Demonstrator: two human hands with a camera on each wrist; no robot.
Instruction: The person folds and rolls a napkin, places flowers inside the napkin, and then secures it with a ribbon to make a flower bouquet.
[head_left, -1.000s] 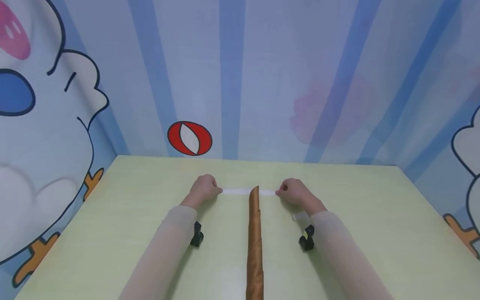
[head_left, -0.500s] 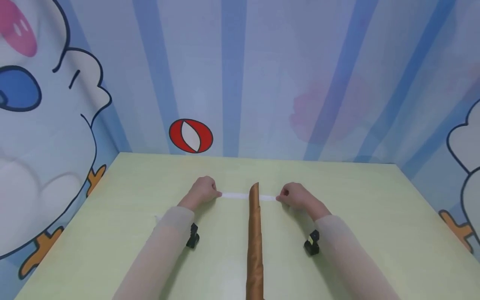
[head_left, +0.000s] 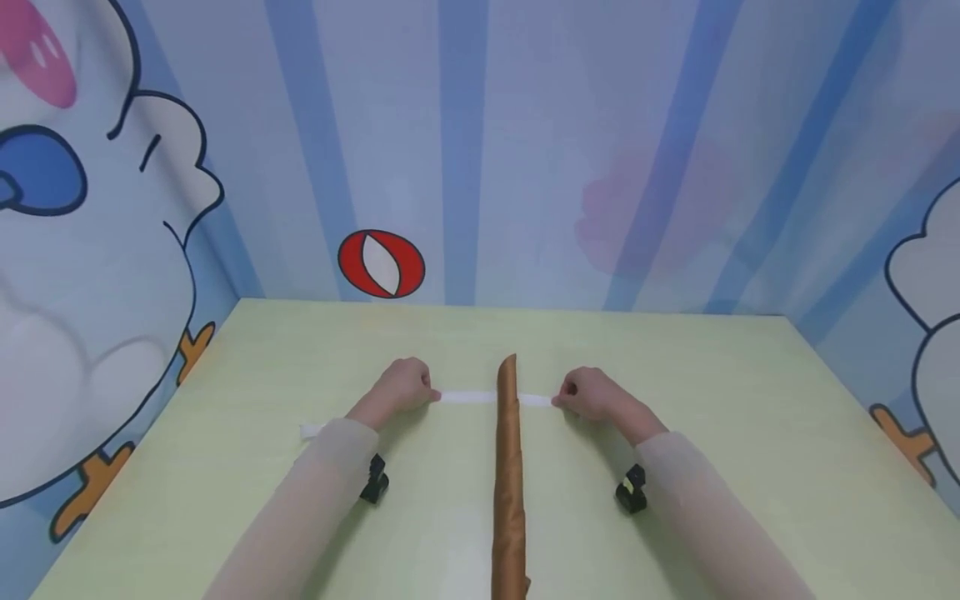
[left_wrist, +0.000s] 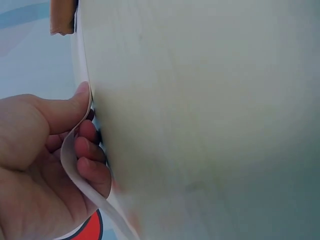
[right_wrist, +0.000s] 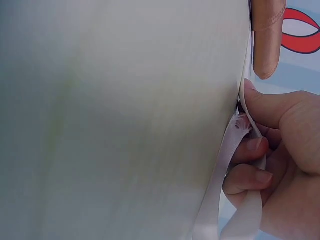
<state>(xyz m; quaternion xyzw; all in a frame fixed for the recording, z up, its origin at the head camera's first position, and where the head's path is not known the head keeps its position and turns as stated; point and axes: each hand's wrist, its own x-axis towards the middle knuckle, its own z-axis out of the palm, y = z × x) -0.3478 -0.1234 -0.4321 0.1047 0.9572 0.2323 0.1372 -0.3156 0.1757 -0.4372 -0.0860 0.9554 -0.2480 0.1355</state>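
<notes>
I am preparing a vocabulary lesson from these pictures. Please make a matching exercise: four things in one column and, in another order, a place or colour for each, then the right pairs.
Things:
1. ribbon
2. roll
3. left hand
4. table

Descriptions:
A. pale green, lies under everything
B. white, stretched between both hands
C. brown, long, lies between the two arms
D. pinches the ribbon on the side of the red oval picture

Pairs: 1-B, 2-C, 3-D, 4-A
</notes>
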